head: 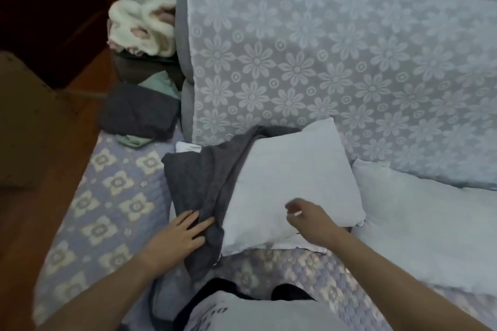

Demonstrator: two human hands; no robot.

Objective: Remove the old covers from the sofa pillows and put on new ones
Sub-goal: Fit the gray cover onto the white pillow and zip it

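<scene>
Item: grey cover (pixel 204 183), flat under my left hand (pixel 183 231), fingers spread. Bare pillow (pixel 290 183) adjoins rightward; right hand (pixel 309 216) hovers above, fingers loosely curled, holding nothing.

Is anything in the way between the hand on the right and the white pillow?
Nothing visible. The right hand hovers directly over the bare white pillow, fingers loosely curled. The dark grey cover lies off to the pillow's left, under the left hand.

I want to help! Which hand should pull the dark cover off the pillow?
Probably the left hand: it already rests flat on the dark cover. The right hand hovers over the bare white pillow.
</scene>
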